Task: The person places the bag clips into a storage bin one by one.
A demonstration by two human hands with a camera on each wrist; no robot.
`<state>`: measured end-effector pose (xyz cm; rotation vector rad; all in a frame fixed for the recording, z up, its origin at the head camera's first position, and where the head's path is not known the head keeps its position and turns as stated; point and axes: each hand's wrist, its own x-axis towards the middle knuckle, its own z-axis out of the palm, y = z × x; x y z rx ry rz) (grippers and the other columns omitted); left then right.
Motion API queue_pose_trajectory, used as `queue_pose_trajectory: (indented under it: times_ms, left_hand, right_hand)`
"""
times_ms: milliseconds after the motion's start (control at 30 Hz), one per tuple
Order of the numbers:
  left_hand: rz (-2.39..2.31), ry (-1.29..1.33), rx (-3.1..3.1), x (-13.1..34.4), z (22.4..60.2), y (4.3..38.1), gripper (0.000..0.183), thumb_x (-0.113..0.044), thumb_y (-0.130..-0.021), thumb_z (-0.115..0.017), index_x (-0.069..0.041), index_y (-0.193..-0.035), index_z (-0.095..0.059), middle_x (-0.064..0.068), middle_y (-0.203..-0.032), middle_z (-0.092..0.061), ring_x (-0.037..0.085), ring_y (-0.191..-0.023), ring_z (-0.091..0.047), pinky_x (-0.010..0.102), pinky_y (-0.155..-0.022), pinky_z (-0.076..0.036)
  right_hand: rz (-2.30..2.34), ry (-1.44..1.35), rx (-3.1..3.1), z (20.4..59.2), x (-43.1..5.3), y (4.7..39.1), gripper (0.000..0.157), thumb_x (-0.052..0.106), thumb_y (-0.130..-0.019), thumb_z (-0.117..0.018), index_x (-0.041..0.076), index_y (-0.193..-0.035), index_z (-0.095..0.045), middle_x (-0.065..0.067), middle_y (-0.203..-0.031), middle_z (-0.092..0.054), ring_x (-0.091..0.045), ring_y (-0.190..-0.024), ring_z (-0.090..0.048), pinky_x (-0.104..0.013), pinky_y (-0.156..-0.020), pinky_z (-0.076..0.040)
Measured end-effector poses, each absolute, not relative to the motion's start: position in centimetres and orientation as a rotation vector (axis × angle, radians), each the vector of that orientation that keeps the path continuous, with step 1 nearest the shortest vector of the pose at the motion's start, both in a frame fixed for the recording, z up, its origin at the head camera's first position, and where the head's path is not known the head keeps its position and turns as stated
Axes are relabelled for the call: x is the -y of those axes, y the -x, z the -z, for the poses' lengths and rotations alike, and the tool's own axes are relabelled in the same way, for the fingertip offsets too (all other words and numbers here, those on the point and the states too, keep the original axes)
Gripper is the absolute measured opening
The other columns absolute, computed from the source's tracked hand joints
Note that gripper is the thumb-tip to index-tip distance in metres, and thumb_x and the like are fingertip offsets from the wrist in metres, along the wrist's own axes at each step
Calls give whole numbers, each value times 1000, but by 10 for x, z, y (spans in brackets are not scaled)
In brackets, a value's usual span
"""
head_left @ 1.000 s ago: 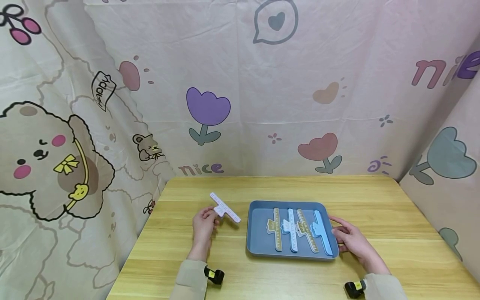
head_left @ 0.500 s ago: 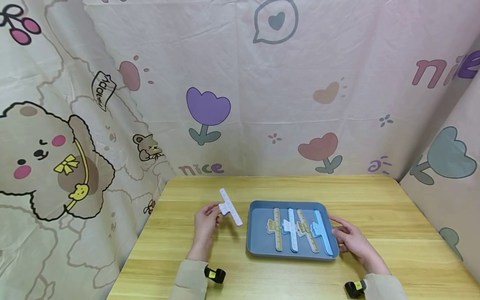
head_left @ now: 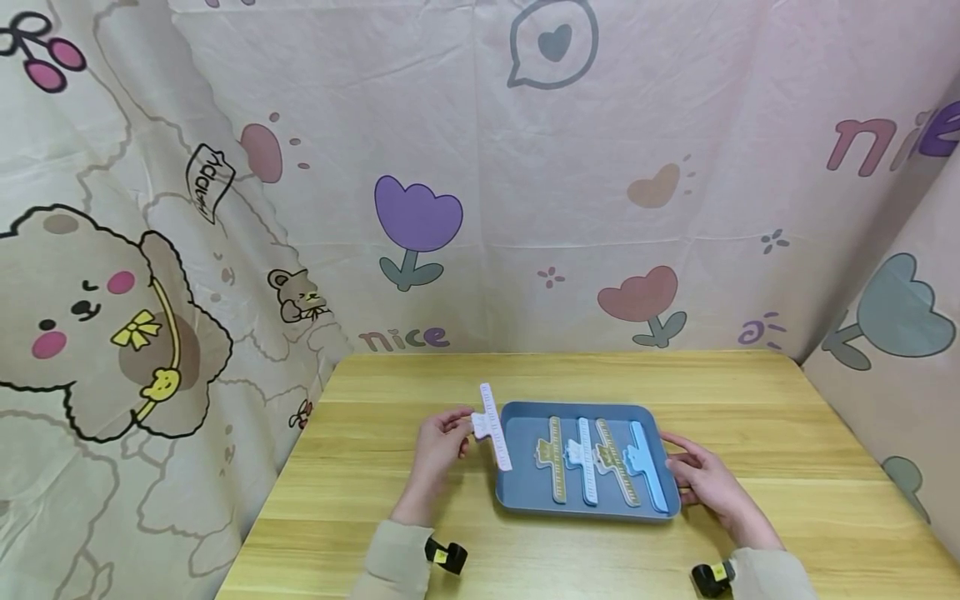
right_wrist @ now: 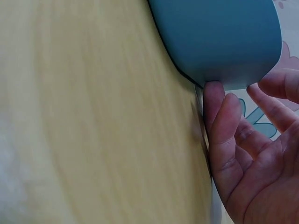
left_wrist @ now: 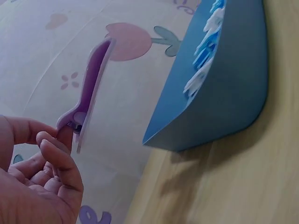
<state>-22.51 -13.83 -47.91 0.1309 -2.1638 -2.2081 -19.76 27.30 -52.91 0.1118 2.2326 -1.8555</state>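
Observation:
Between thumb and fingers, my left hand (head_left: 442,442) pinches the grip tab of a pale lilac ruler clip (head_left: 493,433). In the head view the clip's long bar overlaps the left rim of a blue-grey tray (head_left: 517,492); the left wrist view shows it apart from the tray. My right hand (head_left: 705,475) rests against the tray's right side, its fingertips touching the outer wall and rim. Inside the tray lie a gold-toned clip (head_left: 557,467), a white-and-blue clip (head_left: 587,462), another gold-toned clip (head_left: 617,467) and a light blue clip (head_left: 647,467).
The tray stands on a wood-grain table (head_left: 600,550). A printed curtain (head_left: 510,167) hangs behind the table and along both sides. A black wrist camera (head_left: 447,557) sits on the left wrist, and another black camera (head_left: 711,577) on the right.
My left hand has moved right with the lilac clip, bringing it to the tray's left rim. The clip has turned from slanted to nearly upright in view. My right hand stays put.

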Motion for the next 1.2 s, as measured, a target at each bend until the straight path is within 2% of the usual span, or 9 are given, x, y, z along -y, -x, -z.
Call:
queue_pose_trajectory:
  times_ms: [200,500,867,1067,1200]
  left_hand:
    - [2185,-45,2236,123,487,224,31,7,-87,-59,16,-117,-61,4,-77,-60,9,-52,-46,16,-45,-39]
    - [2176,-20,2305,110,495,223,28,8,-85,-59,11,-112,-66,4,-78,-55,11,-55,-46,17,-46,-38]
    - [1946,-21,2492,102,507,228,28,7,-82,-63,7,-109,-70,6,-82,-60,14,-72,-53,20,-55,-45]
    - [1892,-20,2534,101,516,233,27,6,-80,-66,7,-107,-71,6,-83,-61,14,-76,-54,22,-61,-48]
    - [1868,3,2572,101,518,235,26,5,-82,-66,5,-107,-72,4,-82,-60,15,-75,-54,23,-61,-47]
  right_hand:
    - [1850,-111,-2235,530,-273,198,58,6,-99,-50,4,-153,-29,-24,-120,-59,-28,-84,-67,-42,-61,-58]
    - [1839,-116,-2241,530,-273,199,58,6,-99,-50,5,-153,-28,-23,-119,-58,-28,-83,-66,-42,-60,-58]
    - [1859,-121,-2232,530,-273,198,58,5,-99,-51,5,-153,-29,-23,-119,-59,-28,-83,-67,-42,-60,-58]
    - [1857,-126,-2239,531,-273,198,58,6,-99,-51,5,-153,-30,-22,-118,-60,-27,-83,-67,-41,-61,-58]
    - [1854,-125,-2240,530,-273,198,58,6,-99,-51,5,-153,-30,-22,-118,-60,-28,-83,-67,-42,-61,-58]
